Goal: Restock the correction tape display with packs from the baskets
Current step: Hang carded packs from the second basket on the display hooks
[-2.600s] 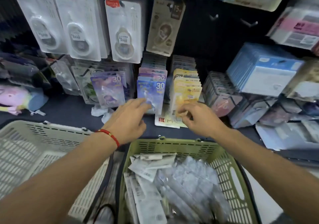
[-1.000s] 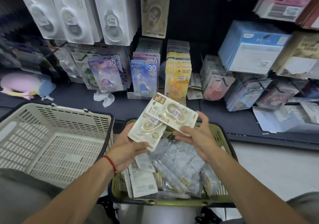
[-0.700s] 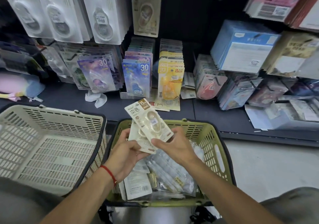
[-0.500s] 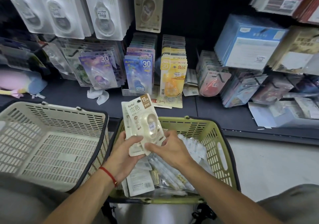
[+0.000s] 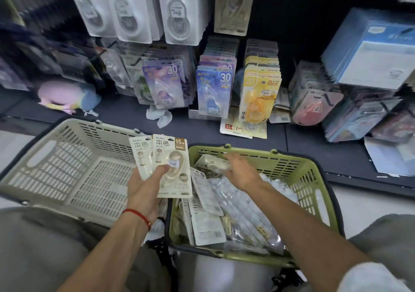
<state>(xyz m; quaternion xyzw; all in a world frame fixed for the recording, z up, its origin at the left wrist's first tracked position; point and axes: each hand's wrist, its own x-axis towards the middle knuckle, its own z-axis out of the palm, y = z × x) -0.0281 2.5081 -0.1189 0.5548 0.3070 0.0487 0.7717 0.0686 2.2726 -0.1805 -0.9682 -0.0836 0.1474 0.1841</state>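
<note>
Two cream packs [image 5: 167,166] of correction tape sit just left of the frame's centre, fanned one behind the other and pinched in the left hand [image 5: 143,188], thumb pressed on the front pack's clear bubble. They look light: stiff card backs with a thin plastic blister that could dent, so the flat lower card edge seems the safest place to hold. The front pack reads "15M" in a brown corner tab, with two large Chinese characters above the bubble; the small price sticker is too blurred to read.

To the right, the right hand [image 5: 241,171] reaches into the green basket [image 5: 314,179], fingers spread and relaxed over another pack [image 5: 211,164] near the far rim; it grips nothing yet. That basket holds more packs lying back-side up with barcodes, and clear-wrapped bundles. The beige basket [image 5: 56,168] at left shows only its slotted floor.

Along the shelf [image 5: 125,116] across the upper frame stand rows of tape packs: a purple one [image 5: 164,85] and a blue one [image 5: 213,89] marked "30", a yellow one [image 5: 260,94] marked "20".
</note>
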